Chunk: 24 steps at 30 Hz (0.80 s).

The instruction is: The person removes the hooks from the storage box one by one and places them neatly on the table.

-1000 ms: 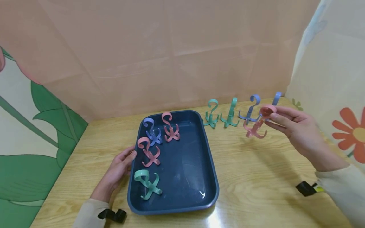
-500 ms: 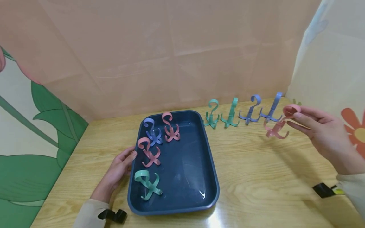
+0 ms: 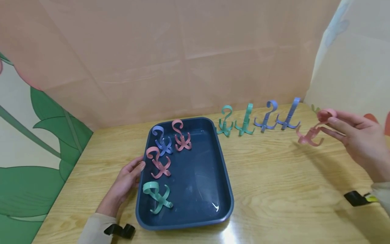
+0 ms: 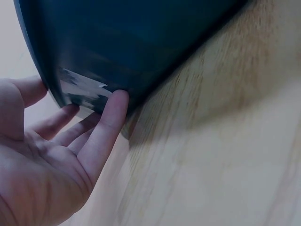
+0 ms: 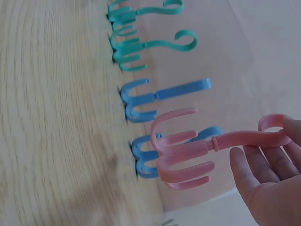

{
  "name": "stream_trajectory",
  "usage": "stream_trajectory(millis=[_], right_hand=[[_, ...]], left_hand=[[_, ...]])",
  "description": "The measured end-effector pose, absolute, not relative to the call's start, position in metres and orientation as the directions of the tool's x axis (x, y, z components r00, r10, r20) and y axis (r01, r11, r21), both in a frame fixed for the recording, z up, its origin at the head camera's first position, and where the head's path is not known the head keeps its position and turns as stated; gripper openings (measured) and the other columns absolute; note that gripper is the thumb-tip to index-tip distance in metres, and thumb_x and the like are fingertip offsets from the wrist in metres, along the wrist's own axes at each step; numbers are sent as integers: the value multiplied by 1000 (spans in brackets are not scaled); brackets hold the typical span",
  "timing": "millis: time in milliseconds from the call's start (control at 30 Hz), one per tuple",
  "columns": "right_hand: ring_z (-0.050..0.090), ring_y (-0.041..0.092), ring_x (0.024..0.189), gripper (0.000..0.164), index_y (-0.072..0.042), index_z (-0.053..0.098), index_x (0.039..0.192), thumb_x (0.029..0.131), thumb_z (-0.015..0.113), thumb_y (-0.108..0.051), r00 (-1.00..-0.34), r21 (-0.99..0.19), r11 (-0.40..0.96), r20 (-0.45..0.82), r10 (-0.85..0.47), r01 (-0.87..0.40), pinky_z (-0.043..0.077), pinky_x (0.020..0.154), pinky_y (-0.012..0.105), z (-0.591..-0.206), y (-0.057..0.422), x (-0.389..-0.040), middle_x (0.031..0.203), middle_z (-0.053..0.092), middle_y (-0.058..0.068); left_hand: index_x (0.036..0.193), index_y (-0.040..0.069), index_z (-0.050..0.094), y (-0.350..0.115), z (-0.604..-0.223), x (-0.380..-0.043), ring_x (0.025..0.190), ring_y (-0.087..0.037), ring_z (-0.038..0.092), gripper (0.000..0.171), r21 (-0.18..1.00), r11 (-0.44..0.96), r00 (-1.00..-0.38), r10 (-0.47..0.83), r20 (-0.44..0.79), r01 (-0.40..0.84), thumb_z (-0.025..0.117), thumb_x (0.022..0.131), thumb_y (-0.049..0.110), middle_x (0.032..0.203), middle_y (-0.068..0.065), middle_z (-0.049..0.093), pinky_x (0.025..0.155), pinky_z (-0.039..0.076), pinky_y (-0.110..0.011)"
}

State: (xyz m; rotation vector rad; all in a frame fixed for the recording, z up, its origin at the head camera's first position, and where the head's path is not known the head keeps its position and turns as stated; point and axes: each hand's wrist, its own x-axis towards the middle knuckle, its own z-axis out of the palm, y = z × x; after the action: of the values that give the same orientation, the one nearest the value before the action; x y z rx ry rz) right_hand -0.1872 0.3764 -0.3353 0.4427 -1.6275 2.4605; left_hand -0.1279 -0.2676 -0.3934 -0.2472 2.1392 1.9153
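My right hand [image 3: 362,137] pinches a pink four-pronged hanging hook [image 3: 309,137] by its curled top, with the prongs hanging above the table at the right. In the right wrist view the same hook overlaps a blue one behind it. At the left, my left hand [image 3: 129,176] holds the side of a dark blue tray [image 3: 226,176], thumb at the rim and fingers against the outer wall [image 4: 155,52]. Inside the tray lie a blue hook [image 3: 164,145], a pink hook [image 3: 182,140], another pink hook [image 3: 160,167] and a green hook [image 3: 158,196], along its left and back.
Along the back of the wooden table [image 3: 274,189] stand two green hooks, the left one [image 3: 225,125] near the tray's corner and the other [image 3: 245,123] beside it. Two blue hooks, one [image 3: 266,118] and another [image 3: 289,117], stand farther right. A pinkish sheet [image 3: 182,67] hangs behind.
My right hand has carried the pink hook rightward, past the standing blue hooks, which it no longer covers. My left hand and the tray stay in place.
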Motion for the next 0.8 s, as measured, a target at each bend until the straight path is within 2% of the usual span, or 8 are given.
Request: stream_trajectory(millis=[333, 600, 800], right_hand=[[69, 16, 108, 36, 8, 59, 133, 97, 54, 13, -967, -893, -382, 255, 8, -238, 56, 81, 30, -340, 396, -199, 120, 71, 10], [68, 11, 108, 35, 7, 61, 132, 96, 59, 8, -971, -926, -299, 239, 13, -232, 55, 83, 24, -344, 407, -212, 120, 71, 6], [68, 12, 108, 38, 2, 61, 134, 96, 58, 9, -986, -920, -358, 163, 20, -159, 56, 82, 25, -346, 415, -224, 120, 72, 6]], left_hand=[[156, 15, 36, -268, -392, -128, 113, -21, 65, 62, 947, 117, -951, 49, -306, -299, 52, 104, 45, 148, -16, 50, 86, 56, -38], [155, 16, 38, -268, -392, -128, 114, -22, 64, 61, 944, 131, -950, 44, -310, -302, 51, 104, 46, 148, -15, 50, 85, 56, -38], [156, 15, 37, -268, -392, -128, 117, -25, 63, 62, 945, 126, -949, 55, -310, -302, 52, 104, 45, 148, -15, 51, 86, 56, -39]])
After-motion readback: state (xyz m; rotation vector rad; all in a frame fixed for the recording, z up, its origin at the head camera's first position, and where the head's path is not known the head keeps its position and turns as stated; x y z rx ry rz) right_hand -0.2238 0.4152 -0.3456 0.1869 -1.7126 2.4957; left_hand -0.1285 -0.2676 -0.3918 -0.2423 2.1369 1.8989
